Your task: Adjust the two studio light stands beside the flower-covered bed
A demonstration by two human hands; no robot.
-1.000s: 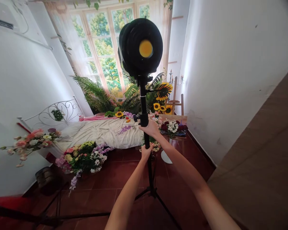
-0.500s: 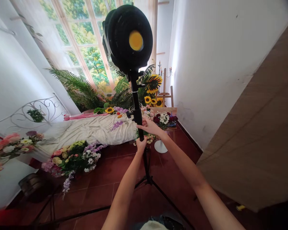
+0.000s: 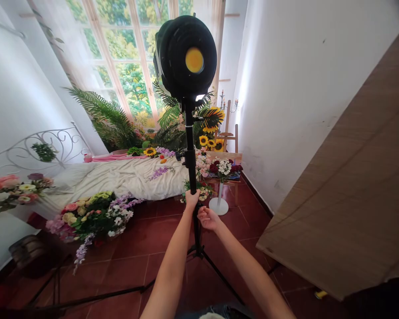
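A black studio light with a round yellow disc tops a black light stand directly in front of me. My left hand is closed round the stand's pole below its upper clamp knob. Just right of and slightly below it is my right hand, its fingers curled and pressed together beside the pole at a dark joint. Whatever those fingers pinch is hidden. Below the hands, the stand's legs spread over the floor.
Left lies a bed with a cream blanket and a flower basket before it. Behind stand palm leaves, sunflowers and an easel. A white round base is beyond my right hand. A large wooden panel leans at right.
My right hand has moved down the pole, from above my left hand to just below it, and its fingers have curled. My left hand keeps its grip. The view has shifted slightly.
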